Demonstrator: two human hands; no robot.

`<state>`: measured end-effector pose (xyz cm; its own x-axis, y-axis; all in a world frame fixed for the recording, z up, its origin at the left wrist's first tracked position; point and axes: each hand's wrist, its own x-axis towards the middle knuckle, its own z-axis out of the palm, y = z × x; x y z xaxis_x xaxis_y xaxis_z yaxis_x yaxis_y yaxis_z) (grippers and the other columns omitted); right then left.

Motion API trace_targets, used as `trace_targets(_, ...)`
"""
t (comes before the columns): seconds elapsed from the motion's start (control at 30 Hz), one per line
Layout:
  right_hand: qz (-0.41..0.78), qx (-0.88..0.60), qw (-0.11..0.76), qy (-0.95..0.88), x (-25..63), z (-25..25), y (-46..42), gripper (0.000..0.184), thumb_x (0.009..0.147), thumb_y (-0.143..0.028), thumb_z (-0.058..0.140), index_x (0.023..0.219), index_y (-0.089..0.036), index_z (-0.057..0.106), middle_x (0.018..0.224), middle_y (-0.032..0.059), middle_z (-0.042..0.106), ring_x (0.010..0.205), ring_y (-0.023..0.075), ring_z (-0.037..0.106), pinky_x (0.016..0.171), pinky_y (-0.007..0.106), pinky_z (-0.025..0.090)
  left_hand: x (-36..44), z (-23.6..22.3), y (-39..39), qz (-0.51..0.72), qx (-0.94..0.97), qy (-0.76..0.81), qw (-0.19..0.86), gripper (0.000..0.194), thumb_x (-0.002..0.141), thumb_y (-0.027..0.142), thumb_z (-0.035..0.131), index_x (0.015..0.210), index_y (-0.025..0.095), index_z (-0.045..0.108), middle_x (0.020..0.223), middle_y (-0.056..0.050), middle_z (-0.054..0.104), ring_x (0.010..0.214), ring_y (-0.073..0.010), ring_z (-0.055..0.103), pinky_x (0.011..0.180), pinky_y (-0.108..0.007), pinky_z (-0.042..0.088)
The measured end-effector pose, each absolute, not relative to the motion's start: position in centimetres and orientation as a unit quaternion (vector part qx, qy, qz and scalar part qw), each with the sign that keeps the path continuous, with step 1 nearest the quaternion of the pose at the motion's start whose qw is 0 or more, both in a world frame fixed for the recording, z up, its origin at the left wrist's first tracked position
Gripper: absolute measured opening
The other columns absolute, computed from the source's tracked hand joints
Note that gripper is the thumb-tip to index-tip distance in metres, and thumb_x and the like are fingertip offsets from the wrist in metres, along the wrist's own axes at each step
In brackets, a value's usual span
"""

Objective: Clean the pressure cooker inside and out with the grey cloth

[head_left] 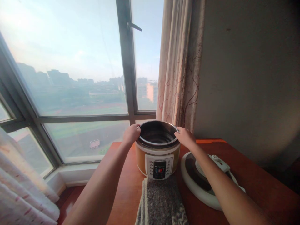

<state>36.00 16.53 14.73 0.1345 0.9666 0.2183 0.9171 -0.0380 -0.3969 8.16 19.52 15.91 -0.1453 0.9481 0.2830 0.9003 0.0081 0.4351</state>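
Note:
A dark inner pot [157, 139] with a shiny metal rim sits slightly raised in the opening of a white and tan electric cooker [141, 157]. My left hand [132, 133] is closed on the left side of the pot's rim. On the opposite side, my right hand [185, 137] pinches the rim too. The pot's inside looks bare. To the right lies the cooker's round lid [201, 178], white-edged with a dark centre, partly behind my right forearm. A folded grey cloth [161, 200] lies in front of the cooker.
Everything rests on a reddish-brown wooden table [124, 184]. Behind and to the left are large windows [75, 62]. A beige patterned curtain [177, 62] hangs behind the cooker, and a pale curtain [21, 184] is at the lower left. A grey wall [246, 72] stands at the right.

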Motion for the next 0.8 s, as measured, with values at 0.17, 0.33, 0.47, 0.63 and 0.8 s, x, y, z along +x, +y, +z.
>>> trace_targets(0.17,0.054,-0.715,0.227,-0.659,36.0,14.9,16.6,0.031,0.087,-0.026,0.047,0.101,-0.023,0.074,0.098,0.0120,0.076,0.090,0.0264,0.069,0.068,0.029,0.041,8.2,16.3,19.2,0.229,0.659,0.716,0.027,0.041,0.091,0.033,0.048,0.122,0.027,0.074,0.118,-0.014,0.074,0.109,-0.0370,0.068,0.087,-0.045,0.051)
trace_targets(0.33,0.055,-0.710,0.251,-0.656,36.2,14.2,16.7,0.031,0.088,-0.026,0.047,0.102,-0.023,0.075,0.097,0.0117,0.076,0.090,0.0269,0.069,0.069,0.029,0.042,7.9,16.0,18.9,0.223,0.655,0.721,0.022,0.043,0.093,0.038,0.046,0.127,0.029,0.071,0.119,-0.012,0.075,0.110,-0.0349,0.068,0.087,-0.043,0.052)
trace_targets(0.47,0.057,-0.699,0.294,-0.650,36.3,13.3,16.9,0.035,0.090,-0.025,0.045,0.113,-0.024,0.073,0.099,0.0107,0.076,0.094,0.0273,0.069,0.074,0.029,0.043,7.9,15.9,18.8,0.232,0.648,0.725,0.028,0.043,0.096,0.041,0.042,0.128,0.032,0.070,0.123,-0.010,0.073,0.113,-0.0347,0.067,0.088,-0.042,0.051)
trace_targets(0.63,0.063,-0.671,0.356,-0.647,36.2,11.9,16.3,0.044,0.096,-0.027,0.035,0.128,-0.020,0.065,0.108,0.0107,0.074,0.103,0.0245,0.067,0.084,0.028,0.046,8.3,14.7,17.0,0.283,0.631,0.722,0.006,0.049,0.100,0.041,0.036,0.140,0.027,0.059,0.112,-0.012,0.076,0.105,-0.0315,0.069,0.083,-0.037,0.050)
trace_targets(0.8,0.104,-0.613,0.442,-0.646,40.1,8.3,14.3,0.057,0.096,-0.036,0.034,0.146,-0.012,0.045,0.079,0.0043,0.070,0.075,0.0218,0.065,0.078,0.030,0.050,7.3,9.1,12.6,0.442,0.607,0.661,0.011,0.049,0.099,0.039,0.035,0.141,0.023,0.055,0.077,-0.003,0.071,0.071,-0.0206,0.068,0.070,-0.029,0.050)
